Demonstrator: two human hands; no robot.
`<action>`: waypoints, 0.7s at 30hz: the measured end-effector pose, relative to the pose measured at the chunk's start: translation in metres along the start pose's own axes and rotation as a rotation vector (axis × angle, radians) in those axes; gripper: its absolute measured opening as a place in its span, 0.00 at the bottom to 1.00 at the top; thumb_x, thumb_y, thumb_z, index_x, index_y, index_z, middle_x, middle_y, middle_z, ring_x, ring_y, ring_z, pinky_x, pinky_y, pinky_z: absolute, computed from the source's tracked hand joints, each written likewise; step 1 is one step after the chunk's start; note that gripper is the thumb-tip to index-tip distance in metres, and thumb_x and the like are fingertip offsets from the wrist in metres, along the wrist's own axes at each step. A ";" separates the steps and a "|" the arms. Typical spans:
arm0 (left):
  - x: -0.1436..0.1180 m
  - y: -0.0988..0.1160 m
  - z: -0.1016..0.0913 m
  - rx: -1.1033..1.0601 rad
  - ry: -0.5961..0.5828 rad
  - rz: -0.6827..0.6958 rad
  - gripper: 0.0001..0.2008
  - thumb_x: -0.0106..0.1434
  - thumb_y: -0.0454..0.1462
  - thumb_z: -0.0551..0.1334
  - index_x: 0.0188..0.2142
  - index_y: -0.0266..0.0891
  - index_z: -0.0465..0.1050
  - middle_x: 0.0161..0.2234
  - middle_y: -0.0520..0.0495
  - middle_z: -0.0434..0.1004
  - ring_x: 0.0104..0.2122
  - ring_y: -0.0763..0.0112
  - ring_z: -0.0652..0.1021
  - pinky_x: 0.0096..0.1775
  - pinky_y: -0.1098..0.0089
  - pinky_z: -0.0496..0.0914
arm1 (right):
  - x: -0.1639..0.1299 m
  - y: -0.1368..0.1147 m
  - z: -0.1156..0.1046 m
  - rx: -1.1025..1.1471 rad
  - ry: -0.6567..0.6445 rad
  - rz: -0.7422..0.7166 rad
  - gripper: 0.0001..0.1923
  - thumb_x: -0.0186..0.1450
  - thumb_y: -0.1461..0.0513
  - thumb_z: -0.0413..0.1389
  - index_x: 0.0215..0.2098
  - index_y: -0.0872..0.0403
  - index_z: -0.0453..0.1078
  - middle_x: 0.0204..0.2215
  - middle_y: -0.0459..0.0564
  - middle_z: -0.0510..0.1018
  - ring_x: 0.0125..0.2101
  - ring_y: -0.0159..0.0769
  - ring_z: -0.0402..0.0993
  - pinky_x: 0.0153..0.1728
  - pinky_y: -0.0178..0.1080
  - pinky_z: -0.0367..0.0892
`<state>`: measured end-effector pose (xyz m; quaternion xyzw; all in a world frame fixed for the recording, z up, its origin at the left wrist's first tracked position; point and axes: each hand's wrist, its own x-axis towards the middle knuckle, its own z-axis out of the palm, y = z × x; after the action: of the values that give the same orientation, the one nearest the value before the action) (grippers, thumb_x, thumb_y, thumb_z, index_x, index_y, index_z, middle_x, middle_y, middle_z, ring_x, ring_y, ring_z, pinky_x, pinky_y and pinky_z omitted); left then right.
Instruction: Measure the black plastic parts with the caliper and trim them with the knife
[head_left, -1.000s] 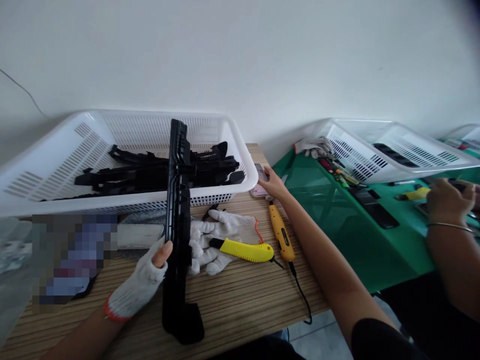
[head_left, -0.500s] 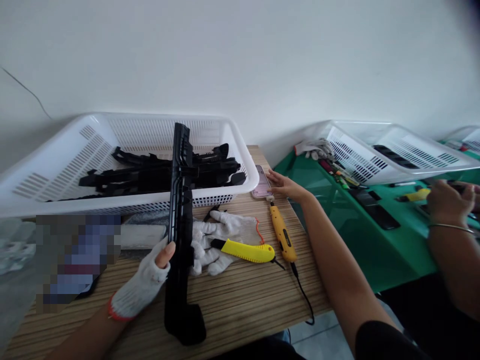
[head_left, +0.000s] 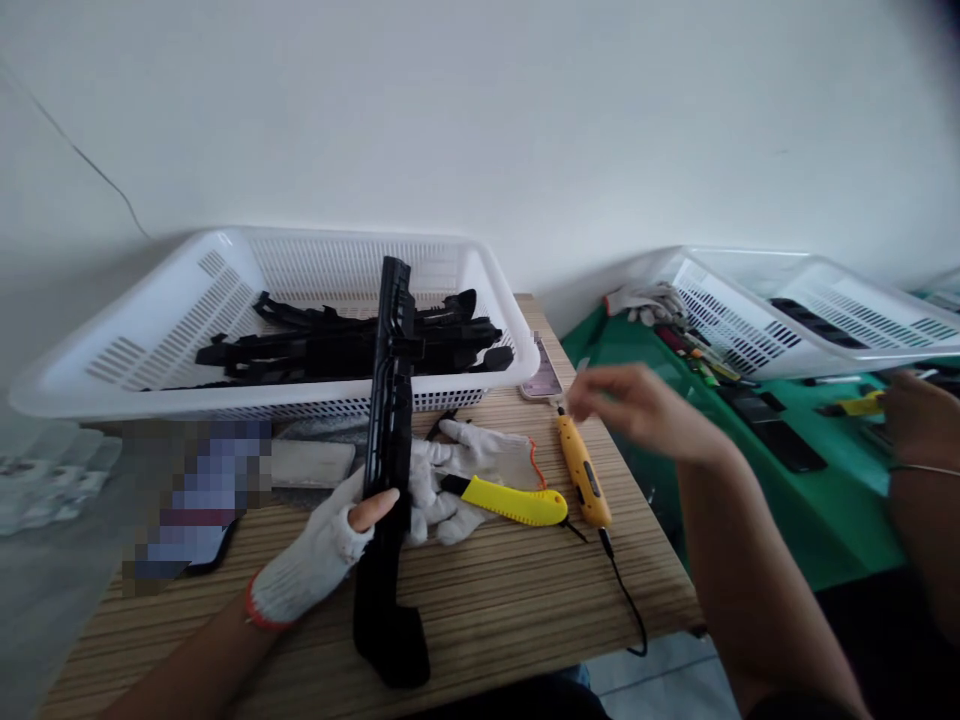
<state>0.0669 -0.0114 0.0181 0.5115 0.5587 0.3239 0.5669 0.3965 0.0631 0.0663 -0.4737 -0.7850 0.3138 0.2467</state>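
Note:
My left hand (head_left: 315, 560), in a white knit glove with the thumb bare, grips a long black plastic part (head_left: 390, 400). The part stands nearly upright in view, its wide foot toward me. My bare right hand (head_left: 637, 405) is raised beside a phone (head_left: 541, 378) and the top of a yellow corded pen-shaped power tool (head_left: 581, 470); motion smears its fingers. Between the hands, a yellow utility knife (head_left: 517, 502) rests on loose white gloves (head_left: 491, 452).
A white basket (head_left: 210, 405) of several black parts stands behind. Left lie a pale flat box (head_left: 311, 464) and a pixelated item (head_left: 202, 490). On the right, a green table (head_left: 780, 520) carries another white basket (head_left: 720, 310), tools and a co-worker's hand (head_left: 919, 420).
My right hand has lifted off the phone and moved right, toward me. The black part stays in my left hand. The whole view has shifted slightly, so things appear further right.

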 end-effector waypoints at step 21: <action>-0.004 0.004 -0.001 -0.143 0.089 -0.105 0.17 0.55 0.54 0.66 0.26 0.43 0.76 0.25 0.45 0.81 0.35 0.54 0.82 0.34 0.65 0.77 | -0.103 -0.008 0.079 0.095 0.208 0.056 0.18 0.68 0.49 0.57 0.53 0.42 0.75 0.44 0.51 0.84 0.43 0.47 0.83 0.40 0.45 0.79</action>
<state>0.0658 -0.0140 0.0237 0.4247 0.5849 0.3551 0.5928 0.3820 -0.0525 0.0090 -0.5132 -0.7259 0.3063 0.3402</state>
